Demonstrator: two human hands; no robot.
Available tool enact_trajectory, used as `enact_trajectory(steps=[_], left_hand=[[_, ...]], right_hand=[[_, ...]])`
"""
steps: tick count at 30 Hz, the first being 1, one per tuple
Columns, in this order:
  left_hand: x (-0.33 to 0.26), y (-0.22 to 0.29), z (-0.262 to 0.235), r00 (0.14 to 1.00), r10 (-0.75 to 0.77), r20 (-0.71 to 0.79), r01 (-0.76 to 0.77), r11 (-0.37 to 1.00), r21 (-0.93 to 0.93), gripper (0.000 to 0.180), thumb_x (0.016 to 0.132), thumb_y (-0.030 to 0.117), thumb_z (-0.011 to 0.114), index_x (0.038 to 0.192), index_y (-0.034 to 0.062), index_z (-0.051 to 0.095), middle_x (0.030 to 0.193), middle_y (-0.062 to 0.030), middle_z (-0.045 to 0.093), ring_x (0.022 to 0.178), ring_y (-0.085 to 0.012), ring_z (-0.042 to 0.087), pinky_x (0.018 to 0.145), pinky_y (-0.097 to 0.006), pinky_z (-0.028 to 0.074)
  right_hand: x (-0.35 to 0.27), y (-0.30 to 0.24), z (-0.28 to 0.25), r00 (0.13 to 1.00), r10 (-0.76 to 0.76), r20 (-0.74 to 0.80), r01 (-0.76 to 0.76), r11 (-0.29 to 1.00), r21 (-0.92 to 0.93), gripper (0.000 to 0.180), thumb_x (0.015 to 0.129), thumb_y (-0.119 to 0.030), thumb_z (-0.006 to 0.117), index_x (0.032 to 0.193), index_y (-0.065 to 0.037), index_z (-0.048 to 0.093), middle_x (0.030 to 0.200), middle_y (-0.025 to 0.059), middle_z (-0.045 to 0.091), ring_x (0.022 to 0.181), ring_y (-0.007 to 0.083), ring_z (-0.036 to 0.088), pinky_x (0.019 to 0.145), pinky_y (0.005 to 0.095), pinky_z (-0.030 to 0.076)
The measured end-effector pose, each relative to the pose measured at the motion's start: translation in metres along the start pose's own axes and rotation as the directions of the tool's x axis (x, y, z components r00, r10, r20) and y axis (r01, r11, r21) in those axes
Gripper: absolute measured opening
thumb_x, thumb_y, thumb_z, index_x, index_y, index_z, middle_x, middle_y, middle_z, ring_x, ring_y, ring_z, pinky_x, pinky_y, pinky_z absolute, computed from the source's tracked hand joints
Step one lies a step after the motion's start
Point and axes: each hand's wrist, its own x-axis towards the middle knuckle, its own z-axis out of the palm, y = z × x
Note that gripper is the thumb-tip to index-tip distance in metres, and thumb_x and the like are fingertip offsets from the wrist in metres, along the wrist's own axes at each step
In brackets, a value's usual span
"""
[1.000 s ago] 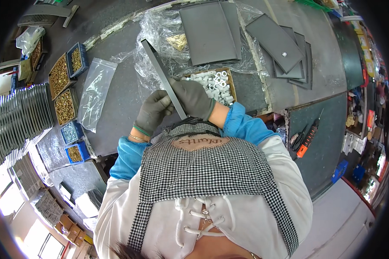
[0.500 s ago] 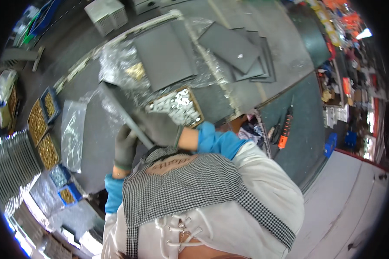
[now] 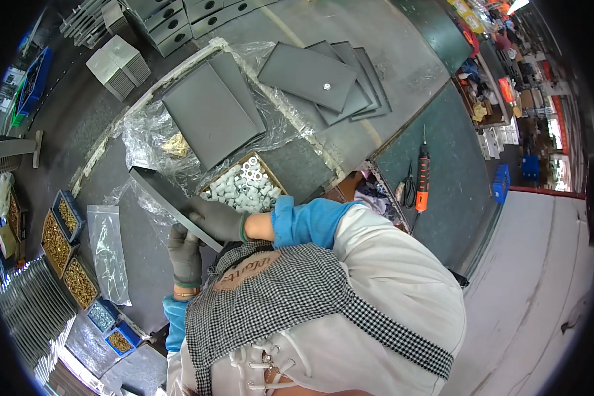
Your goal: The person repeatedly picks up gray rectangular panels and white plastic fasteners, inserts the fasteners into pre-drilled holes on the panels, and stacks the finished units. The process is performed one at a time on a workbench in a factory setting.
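A dark grey shallow metal panel (image 3: 160, 193) with a raised edge is held tilted in front of my apron. My right hand (image 3: 219, 219), in a grey glove, grips its right side near the end closest to me. Gloved too, my left hand (image 3: 186, 259) has its fingers closed at the panel's left edge; the fingertips are partly hidden. Just beyond my right hand is an open box of white plastic fittings (image 3: 244, 185). Two flat grey panels (image 3: 211, 115) lie overlapping on plastic film farther off.
Several grey panels (image 3: 303, 72) lie fanned at the back, a small metal piece on top. An orange-and-black electric screwdriver (image 3: 423, 181) rests at right. A clear plastic bag (image 3: 109, 251) lies at left beside bins of brass-coloured screws (image 3: 80, 284). Stacked metal parts (image 3: 119, 66) stand far left.
The whole view has shifted, moving the bench items in the picture. The held panel has turned from nearly edge-on, so more of its dark face shows. Both hands stay on it.
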Motion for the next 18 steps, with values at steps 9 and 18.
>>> enact_trajectory(steps=[9, 18], left_hand=[[-0.010, 0.005, 0.000, 0.979, 0.202, -0.020, -0.179, 0.906, 0.384, 0.012, 0.099, 0.014, 0.067, 0.104, 0.0038, 0.065, 0.093, -0.0019, 0.065, 0.077, -0.0085, 0.055, 0.071, -0.026, 0.047], [0.004, -0.003, 0.016, 0.998, -0.005, 0.062, 0.004, 1.000, 0.014, 0.032, 0.104, 0.026, 0.060, 0.120, -0.0023, 0.057, 0.096, -0.0071, 0.062, 0.083, -0.0117, 0.056, 0.073, -0.027, 0.045]], right_hand=[[0.019, -0.002, 0.003, 0.969, 0.238, 0.074, -0.245, 0.961, 0.127, 0.034, 0.092, -0.018, 0.059, 0.119, 0.001, 0.065, 0.095, 0.0167, 0.073, 0.088, 0.0243, 0.073, 0.081, 0.0380, 0.058], [-0.038, -0.010, -0.024, 0.950, -0.195, -0.244, 0.213, 0.976, 0.050, 0.051, 0.100, -0.046, 0.050, 0.133, -0.007, 0.053, 0.106, 0.0235, 0.069, 0.100, 0.0394, 0.069, 0.087, 0.0476, 0.053]])
